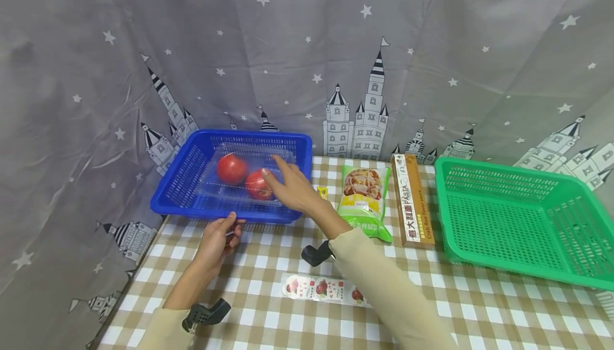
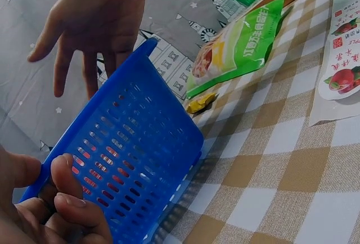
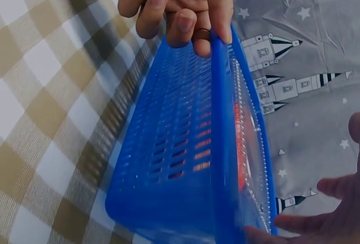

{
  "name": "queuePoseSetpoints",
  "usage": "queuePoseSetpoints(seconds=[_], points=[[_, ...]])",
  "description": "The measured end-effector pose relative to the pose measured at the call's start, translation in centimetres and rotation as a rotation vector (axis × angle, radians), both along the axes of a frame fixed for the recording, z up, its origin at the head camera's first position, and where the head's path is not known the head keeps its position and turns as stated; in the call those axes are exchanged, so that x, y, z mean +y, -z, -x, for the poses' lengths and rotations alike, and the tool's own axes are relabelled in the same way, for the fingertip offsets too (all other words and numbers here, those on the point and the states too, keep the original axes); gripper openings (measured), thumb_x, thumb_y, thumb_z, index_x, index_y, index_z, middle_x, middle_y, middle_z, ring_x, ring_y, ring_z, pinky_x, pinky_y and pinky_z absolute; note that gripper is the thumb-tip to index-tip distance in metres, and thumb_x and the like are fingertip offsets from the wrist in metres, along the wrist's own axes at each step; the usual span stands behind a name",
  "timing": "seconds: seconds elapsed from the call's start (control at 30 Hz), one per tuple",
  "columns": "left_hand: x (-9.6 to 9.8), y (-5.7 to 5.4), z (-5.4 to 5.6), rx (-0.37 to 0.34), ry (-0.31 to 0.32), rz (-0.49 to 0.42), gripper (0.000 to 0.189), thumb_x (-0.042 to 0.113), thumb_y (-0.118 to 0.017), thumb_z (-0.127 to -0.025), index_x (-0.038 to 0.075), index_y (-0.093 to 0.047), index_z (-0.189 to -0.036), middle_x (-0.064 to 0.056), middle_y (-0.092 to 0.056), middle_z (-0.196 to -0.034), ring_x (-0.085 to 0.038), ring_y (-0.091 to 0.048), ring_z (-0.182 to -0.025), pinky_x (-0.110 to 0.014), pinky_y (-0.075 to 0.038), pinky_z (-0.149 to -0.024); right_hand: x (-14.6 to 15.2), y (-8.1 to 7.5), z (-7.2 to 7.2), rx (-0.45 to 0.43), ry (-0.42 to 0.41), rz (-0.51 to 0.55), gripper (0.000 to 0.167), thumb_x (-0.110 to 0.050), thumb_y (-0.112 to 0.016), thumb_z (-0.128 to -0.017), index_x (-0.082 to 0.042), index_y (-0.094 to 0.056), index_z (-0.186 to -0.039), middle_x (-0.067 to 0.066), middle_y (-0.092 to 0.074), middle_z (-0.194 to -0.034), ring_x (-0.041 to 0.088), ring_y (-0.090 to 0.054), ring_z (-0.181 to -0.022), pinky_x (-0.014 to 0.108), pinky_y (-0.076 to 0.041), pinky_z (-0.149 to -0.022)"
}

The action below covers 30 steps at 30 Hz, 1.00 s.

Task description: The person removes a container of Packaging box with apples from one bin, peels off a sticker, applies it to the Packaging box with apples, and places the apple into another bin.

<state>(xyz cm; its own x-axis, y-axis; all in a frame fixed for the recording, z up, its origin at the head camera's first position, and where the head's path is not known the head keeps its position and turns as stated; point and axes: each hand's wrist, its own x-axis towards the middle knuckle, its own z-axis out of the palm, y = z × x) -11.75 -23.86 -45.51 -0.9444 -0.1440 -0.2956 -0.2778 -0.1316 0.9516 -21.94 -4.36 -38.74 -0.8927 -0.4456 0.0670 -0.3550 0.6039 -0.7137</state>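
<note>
A blue plastic basket (image 1: pixel 189 209) stands at the left of the table. Inside it lies a clear plastic box (image 1: pixel 216 191) with two red apples (image 1: pixel 232 169) showing through. My left hand (image 1: pixel 215 243) grips the basket's front rim, thumb on top and fingers curled beneath. Over the right part of the box is my right hand (image 1: pixel 293 189), its fingers spread and holding nothing; it overlaps the second apple in the head view. The left wrist view shows the spread right hand (image 2: pixel 101 19) above the basket's far end.
Right of the basket are a small yellow packet (image 1: pixel 322 192), a green food bag (image 1: pixel 365 201), a pasta box (image 1: pixel 413 201) and a green basket (image 1: pixel 499 227). A strip of apple stickers (image 1: pixel 321 289) lies on the checked tablecloth (image 1: pixel 259 307). A grey curtain (image 1: pixel 288 46) hangs behind.
</note>
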Motion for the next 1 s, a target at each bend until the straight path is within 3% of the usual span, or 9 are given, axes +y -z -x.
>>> queuePoseSetpoints(seconds=[0.23,0.5,0.73,0.8,0.87,0.93,1.0], points=[[0.0,0.1,0.0,-0.001,0.000,0.021,0.034,0.029,-0.044,-0.106,0.008,-0.066,-0.092,0.004,-0.051,-0.068,-0.006,-0.040,-0.051,-0.021,-0.027,-0.045,-1.5,0.2,0.5,-0.136,0.095,0.020,0.075,-0.058,-0.038,-0.100,-0.014,-0.019,-0.157,0.019,-0.033,-0.154,0.037,-0.026,-0.143,0.052,-0.027,-0.112],[-0.1,0.2,0.0,0.001,-0.001,0.024,0.033,0.030,-0.045,-0.106,0.010,-0.066,-0.090,0.004,-0.051,-0.067,-0.007,-0.040,-0.051,-0.021,-0.028,-0.046,-2.7,0.8,0.8,-0.286,0.214,0.085,0.079,-0.045,-0.055,-0.098,-0.008,-0.017,-0.157,0.022,-0.038,-0.150,0.038,-0.031,-0.140,0.051,-0.029,-0.111],[-0.1,0.0,-0.1,0.004,-0.001,0.022,0.032,0.032,-0.047,-0.105,0.008,-0.065,-0.093,0.003,-0.051,-0.068,-0.007,-0.041,-0.052,-0.022,-0.029,-0.046,-3.4,1.2,1.0,-0.431,0.261,0.196,0.079,-0.031,-0.062,-0.097,-0.011,-0.015,-0.157,0.021,-0.035,-0.152,0.036,-0.034,-0.138,0.049,-0.033,-0.109],[-0.1,0.0,-0.1,0.006,-0.002,0.021,0.033,0.032,-0.047,-0.105,0.007,-0.065,-0.095,0.003,-0.051,-0.068,-0.008,-0.041,-0.052,-0.022,-0.029,-0.046,-3.5,1.4,1.1,-0.454,0.280,0.228,0.079,-0.025,-0.065,-0.095,-0.014,-0.017,-0.157,0.020,-0.037,-0.151,0.035,-0.046,-0.128,0.048,-0.042,-0.102],[-0.1,0.0,-0.1,0.006,-0.001,0.023,0.034,0.032,-0.047,-0.105,0.005,-0.064,-0.097,0.003,-0.052,-0.068,-0.008,-0.042,-0.052,-0.022,-0.029,-0.046,-3.7,1.7,1.2,-0.468,0.305,0.262,0.080,-0.018,-0.067,-0.092,-0.018,-0.021,-0.157,0.022,-0.038,-0.149,0.033,-0.058,-0.106,0.049,-0.050,-0.091],[-0.1,0.0,-0.1,0.003,-0.001,0.021,0.034,0.032,-0.047,-0.105,0.004,-0.064,-0.098,0.003,-0.052,-0.069,-0.008,-0.042,-0.052,-0.021,-0.030,-0.046,-3.8,1.8,1.2,-0.448,0.328,0.281,0.079,-0.012,-0.070,-0.090,-0.021,-0.026,-0.155,0.024,-0.041,-0.143,0.030,-0.057,-0.090,0.048,-0.054,-0.079],[-0.1,0.1,-0.1,-0.003,-0.003,0.017,0.035,0.032,-0.047,-0.105,0.003,-0.064,-0.098,0.002,-0.053,-0.069,-0.008,-0.044,-0.052,-0.021,-0.032,-0.045,-3.8,2.0,1.1,-0.426,0.344,0.304,0.079,-0.008,-0.072,-0.087,-0.022,-0.032,-0.153,0.025,-0.044,-0.139,0.030,-0.055,-0.087,0.048,-0.054,-0.076]])
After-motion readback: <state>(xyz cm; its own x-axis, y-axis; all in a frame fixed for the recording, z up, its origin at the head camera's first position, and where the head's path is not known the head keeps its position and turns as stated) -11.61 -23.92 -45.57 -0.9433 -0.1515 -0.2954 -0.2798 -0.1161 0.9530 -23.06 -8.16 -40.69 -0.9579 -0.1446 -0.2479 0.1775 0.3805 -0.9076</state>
